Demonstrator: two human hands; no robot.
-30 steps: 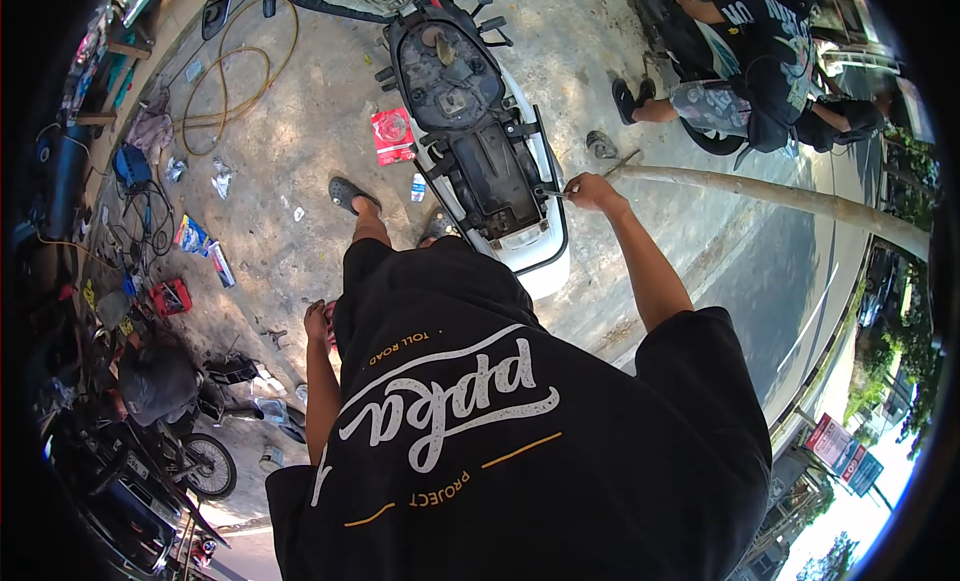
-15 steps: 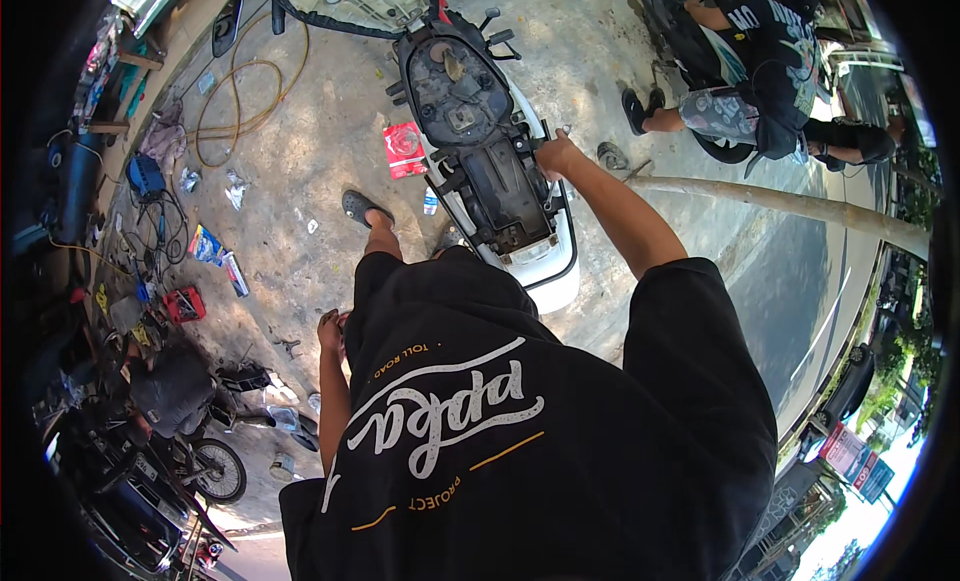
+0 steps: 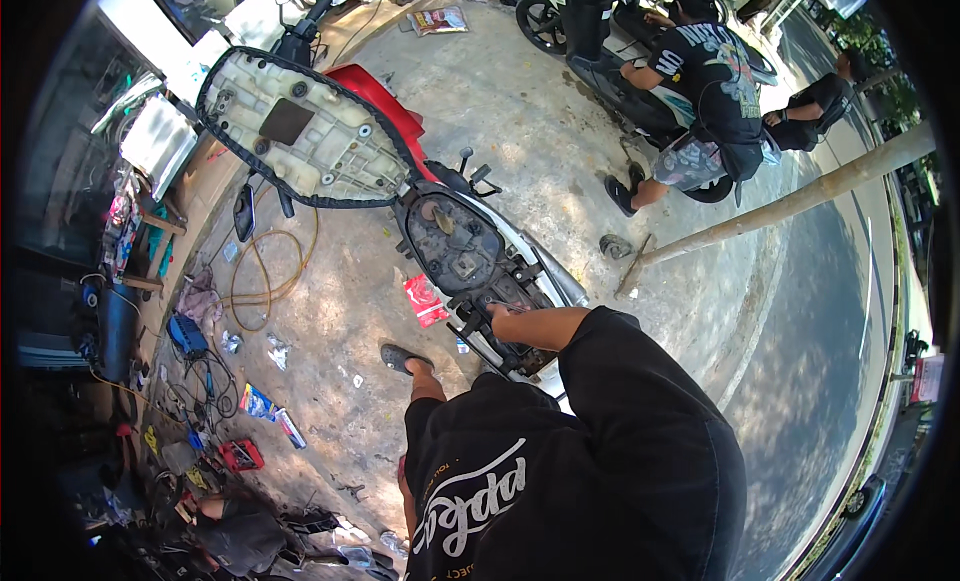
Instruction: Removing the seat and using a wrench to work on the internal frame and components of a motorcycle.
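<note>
A scooter stands before me with its seat (image 3: 345, 166) tipped up, showing the pale underside. Below the seat lie the dark storage well (image 3: 450, 241) and, nearer me, an open black compartment (image 3: 520, 299). My right hand (image 3: 503, 323) reaches down into that compartment. Its fingertips are hard to make out against the dark parts, and I see nothing certain in them. At my left side, only a sliver of my left hand (image 3: 404, 473) shows beside my black shirt; its fingers are hidden. Something reddish is at its edge.
A red packet (image 3: 426, 301) lies on the concrete beside the scooter. Farther left are a coiled hose (image 3: 265, 326), a blue tool (image 3: 186, 333) with cables and a red case (image 3: 241, 455). At right, another person (image 3: 705, 91) works at a scooter; a wooden pole (image 3: 790, 199) slants across.
My right hand has moved from the scooter's right-side rail inward over the black compartment. My view has shifted forward, showing more of the raised seat. My left hand is now mostly hidden.
</note>
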